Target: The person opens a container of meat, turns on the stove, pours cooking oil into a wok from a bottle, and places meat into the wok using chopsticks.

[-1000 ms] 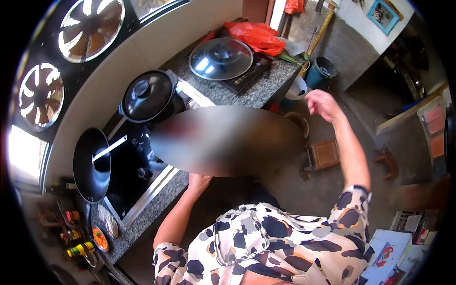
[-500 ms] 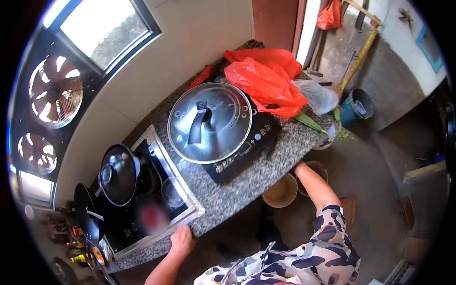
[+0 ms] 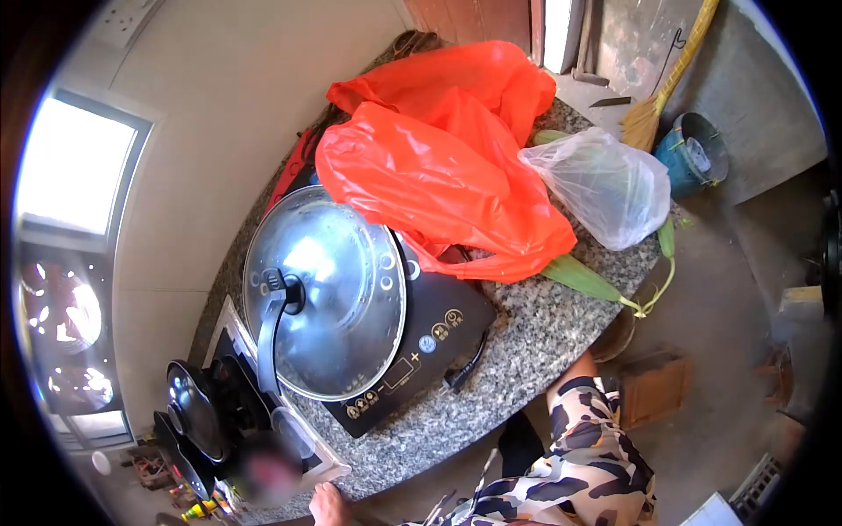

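Observation:
My left hand [image 3: 329, 505] is at the bottom, against the front edge of the counter beside the stove's metal frame; its fingers are too small and cut off to read. My right forearm [image 3: 574, 372] reaches under the counter's edge, which hides my right hand. A glass lid [image 3: 351, 324] with a black handle rests on a black induction cooker [image 3: 430, 351]. Behind it lies a large red plastic bag [image 3: 438, 175], with a clear plastic bag [image 3: 605, 188] to its right. Green corn husks [image 3: 586, 279] stick out near the counter's right edge.
A black lidded pot [image 3: 195, 412] and a dark wok [image 3: 180, 460] stand on the stove at lower left. A blurred patch covers part of the stove. To the right are a blue bucket [image 3: 693, 158], a straw broom [image 3: 645, 121] and a wooden stool [image 3: 653, 386].
The view has swung toward the counter's far right corner, so the bags and lid appear larger. My right hand, raised and in sight earlier, is now hidden below the counter edge.

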